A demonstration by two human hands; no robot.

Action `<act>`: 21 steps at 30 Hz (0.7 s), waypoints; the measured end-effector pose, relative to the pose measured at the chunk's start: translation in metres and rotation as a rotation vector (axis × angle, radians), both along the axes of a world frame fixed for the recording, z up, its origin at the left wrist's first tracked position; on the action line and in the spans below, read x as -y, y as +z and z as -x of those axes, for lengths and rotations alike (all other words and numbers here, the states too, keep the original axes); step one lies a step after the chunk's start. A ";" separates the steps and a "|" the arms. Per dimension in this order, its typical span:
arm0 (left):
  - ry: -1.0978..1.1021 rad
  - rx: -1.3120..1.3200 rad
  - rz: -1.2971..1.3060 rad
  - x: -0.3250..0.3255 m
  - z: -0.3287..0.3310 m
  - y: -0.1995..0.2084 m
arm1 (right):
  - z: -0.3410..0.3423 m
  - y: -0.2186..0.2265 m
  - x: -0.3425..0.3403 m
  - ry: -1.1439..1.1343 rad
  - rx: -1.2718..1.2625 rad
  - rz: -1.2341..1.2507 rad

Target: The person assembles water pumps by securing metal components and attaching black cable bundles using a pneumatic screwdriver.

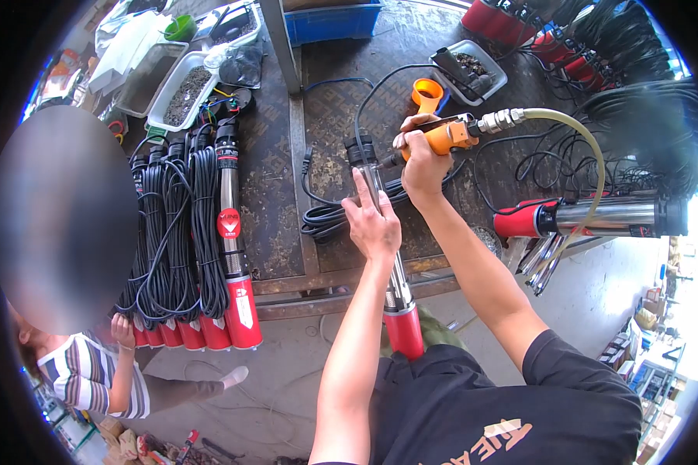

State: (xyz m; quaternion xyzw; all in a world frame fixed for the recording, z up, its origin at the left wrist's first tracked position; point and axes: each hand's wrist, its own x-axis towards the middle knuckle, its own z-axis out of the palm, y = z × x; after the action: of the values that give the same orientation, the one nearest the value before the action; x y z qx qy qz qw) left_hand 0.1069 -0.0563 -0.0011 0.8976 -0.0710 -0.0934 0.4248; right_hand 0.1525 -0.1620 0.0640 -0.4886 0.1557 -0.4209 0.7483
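Orange-bodied, the pistol-shaped air tool (447, 139) with silver fittings sits in the person's right hand (426, 167), whose fingers are closed around it. A pale yellow hose (593, 155) loops away to the right of that grip. Its dark nose points left, toward the upper end of a long polished-steel cylinder with a black cap and red base (404, 329). The left hand (374, 226) is loosely curled over the steel barrel, index finger stretched toward the cap. Below this hold, the barrel slants past the table edge, its red end near the person's lap; above it, the capped end lies over the worn dark tabletop (275, 198).

Left of the left hand lies a coil of black cable (326, 222). Beyond the right hand stand an orange plastic cup (426, 94) and a white tray (485, 89) of small dark parts.

The step in hand looks like fastening near the cap, though whether the nose touches metal cannot be told. The next move seems to call for keeping the nose aligned while the left hand stops the barrel rolling.
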 end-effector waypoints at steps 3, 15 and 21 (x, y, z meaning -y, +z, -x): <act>-0.002 -0.014 0.000 0.000 0.000 0.002 | 0.000 -0.003 0.004 0.012 -0.015 0.016; 0.008 0.002 -0.013 0.002 0.001 0.003 | -0.003 -0.008 0.009 -0.004 -0.050 0.024; -0.009 -0.023 -0.024 0.001 0.001 0.002 | -0.004 -0.011 0.010 -0.009 -0.027 0.040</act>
State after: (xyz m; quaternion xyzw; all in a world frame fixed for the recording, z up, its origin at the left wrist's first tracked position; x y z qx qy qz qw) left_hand 0.1061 -0.0577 0.0010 0.9012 -0.0690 -0.1065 0.4145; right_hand 0.1569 -0.1716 0.0529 -0.5083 0.1596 -0.4205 0.7344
